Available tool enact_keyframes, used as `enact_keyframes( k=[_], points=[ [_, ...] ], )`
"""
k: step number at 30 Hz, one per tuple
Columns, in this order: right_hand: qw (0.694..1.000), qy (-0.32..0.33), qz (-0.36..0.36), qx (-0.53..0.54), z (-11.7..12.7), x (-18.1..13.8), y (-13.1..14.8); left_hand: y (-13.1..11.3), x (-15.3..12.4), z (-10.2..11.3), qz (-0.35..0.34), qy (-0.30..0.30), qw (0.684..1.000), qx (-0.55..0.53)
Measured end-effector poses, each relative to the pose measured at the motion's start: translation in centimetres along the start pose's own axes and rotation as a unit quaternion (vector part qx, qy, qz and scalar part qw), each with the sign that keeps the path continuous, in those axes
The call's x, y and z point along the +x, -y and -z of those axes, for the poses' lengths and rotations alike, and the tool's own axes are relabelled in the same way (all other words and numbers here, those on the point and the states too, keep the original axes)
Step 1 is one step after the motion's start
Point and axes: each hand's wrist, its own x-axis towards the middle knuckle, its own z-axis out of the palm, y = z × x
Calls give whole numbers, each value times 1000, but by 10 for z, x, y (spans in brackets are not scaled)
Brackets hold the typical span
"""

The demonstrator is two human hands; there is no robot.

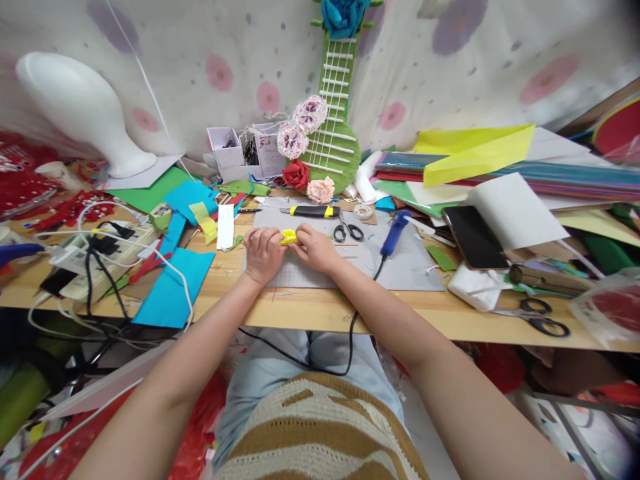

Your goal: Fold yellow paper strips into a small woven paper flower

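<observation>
Between my hands is a small piece of crumpled yellow paper (pixel 289 237), pinched from both sides above the grey cutting mat (pixel 400 267). My left hand (pixel 263 253) closes on its left end, and my right hand (pixel 315 247) grips the right end. Fingers cover part of the paper, so its full shape is hidden. Just beyond my hands lies a black and yellow utility knife (pixel 315 211). Small scissors (pixel 349 230) rest right of it. A blue glue gun (pixel 395 233) lies on the mat farther right, its black cord running down over the table edge.
A green paper guitar (pixel 333 147) with paper flowers stands at the back. Blue paper (pixel 175 287) and a power strip (pixel 110 257) with tangled cords lie on the left. At right are a phone (pixel 475 237), larger scissors (pixel 543 317) and stacked coloured sheets (pixel 475 175).
</observation>
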Motion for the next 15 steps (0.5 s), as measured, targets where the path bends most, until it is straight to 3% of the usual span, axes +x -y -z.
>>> enact_keyframes(
  k=[7,15],
  points=[
    [999,23,-6,-36,-5,1,-1,0,1,-2,9,-16,1000,4],
    [999,14,25,-39,-8,-4,-9,3,6,-3,19,104,992,-68]
  ],
)
